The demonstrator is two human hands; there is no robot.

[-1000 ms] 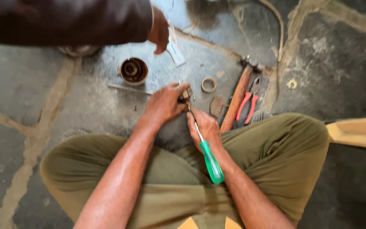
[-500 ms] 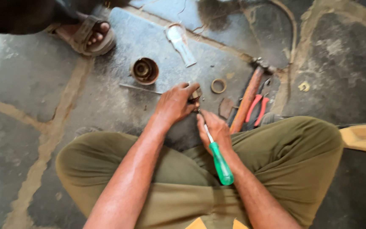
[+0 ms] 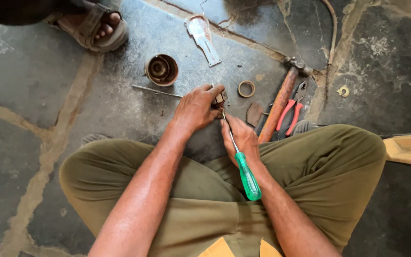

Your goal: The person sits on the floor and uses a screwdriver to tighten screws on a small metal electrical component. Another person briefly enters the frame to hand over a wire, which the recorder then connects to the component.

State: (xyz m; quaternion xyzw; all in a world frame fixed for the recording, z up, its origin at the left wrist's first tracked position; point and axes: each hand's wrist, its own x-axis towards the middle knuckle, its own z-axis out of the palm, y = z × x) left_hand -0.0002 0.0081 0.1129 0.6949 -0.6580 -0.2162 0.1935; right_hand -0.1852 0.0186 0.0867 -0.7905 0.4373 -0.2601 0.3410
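I sit cross-legged on a stone floor. My left hand [image 3: 197, 108] grips a small metal part [image 3: 220, 98] between its fingers, just above the floor. My right hand [image 3: 241, 138] is closed around the thin shaft of a screwdriver with a green handle [image 3: 248, 177]. The handle points back toward my lap and the tip reaches the small part. How the tip meets the part is hidden by my fingers.
A round metal cup-shaped part [image 3: 161, 69], a thin rod [image 3: 156, 90], a flat metal plate [image 3: 204, 34] and a small ring [image 3: 246, 88] lie on the floor ahead. A wooden-handled hammer [image 3: 279, 102] and red-handled pliers [image 3: 289, 111] lie at right. Another person's sandalled foot [image 3: 96, 27] is top left.
The view has shifted, so the floor parts sit lower in frame. The other person's hand has withdrawn from the flat plate; their foot now shows. My hands keep the same grip.
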